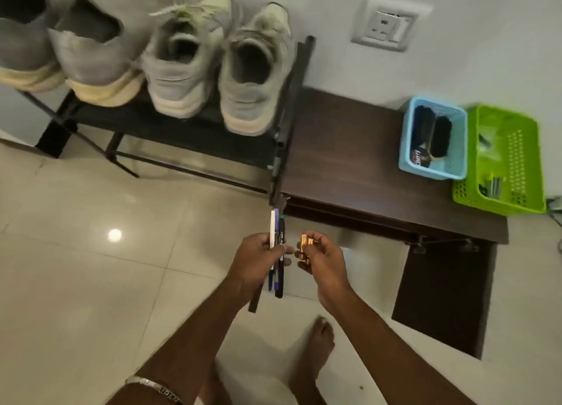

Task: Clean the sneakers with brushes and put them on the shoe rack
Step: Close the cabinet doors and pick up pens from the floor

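Left hand point(261, 260) is out in front over the floor point(91, 252), fingers curled round a bunch of pens point(277, 252), thumb pinching them upright so their tips point toward the rack. Right hand point(322, 260) sits just beside it, fingers curled and pinching a pair of small copper-coloured cylinders point(305, 246) at the fingertips; they look like batteries, though the blur leaves that uncertain. The two hands are close but apart. Up on the shoe rack point(188, 131) the sneakers are lined along the top shelf, heels toward us: a grey pair with yellowish soles point(76, 52) on the left, and a pale grey laced pair point(219, 64) on the right, reaching the rack's end post. Right beside the rack runs a dark wooden tabletop point(349, 167) against the wall. On its far end is a blue basket point(409, 137) with two dark brushes point(433, 134) lying inside, and touching it on the right a green basket point(529, 161) with some small items too blurred to name. A wall socket point(387, 24) sits above the tabletop. A bare foot point(317, 344) shows below the arms, a bracelet point(153, 388) on the left wrist.
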